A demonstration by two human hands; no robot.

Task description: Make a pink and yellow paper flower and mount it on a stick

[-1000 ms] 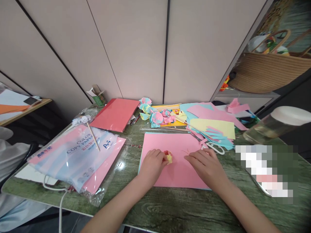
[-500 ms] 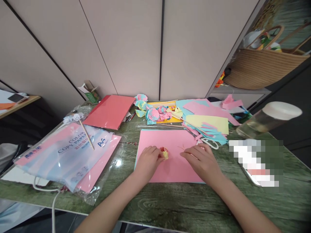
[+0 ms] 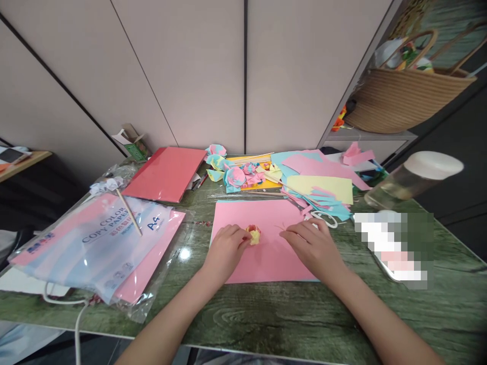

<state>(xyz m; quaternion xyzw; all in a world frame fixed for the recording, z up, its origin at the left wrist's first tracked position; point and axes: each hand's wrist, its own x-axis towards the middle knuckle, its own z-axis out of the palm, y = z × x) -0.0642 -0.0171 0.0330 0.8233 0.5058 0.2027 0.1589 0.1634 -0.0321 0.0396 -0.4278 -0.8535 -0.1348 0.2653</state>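
A small crumpled paper flower point(image 3: 254, 235), yellow below with a red rim, is pinched between the thumb and fingers of my left hand point(image 3: 227, 249), just above a pink paper sheet point(image 3: 262, 266). To the right, my right hand point(image 3: 314, 245) pinches thin reddish strands point(image 3: 280, 226) that stick up from its fingertips; what they are made of I cannot make out. A gap of pink sheet lies between the two hands. Beyond my right hand are white-handled scissors point(image 3: 323, 219), partly covered by paper strips point(image 3: 327, 200).
Folded paper flowers point(image 3: 235, 177) and thin sticks lie at the back by a red folder point(image 3: 167, 173). On the left is a plastic packet of colour copy paper point(image 3: 102, 243). A bottle point(image 3: 414, 177) and a blurred-out phone-like object point(image 3: 391, 253) are on the right.
My left hand has turned the paper flower slightly, so more of its yellow side and red rim shows. My right hand keeps its pinch. The whole view has shifted a little.
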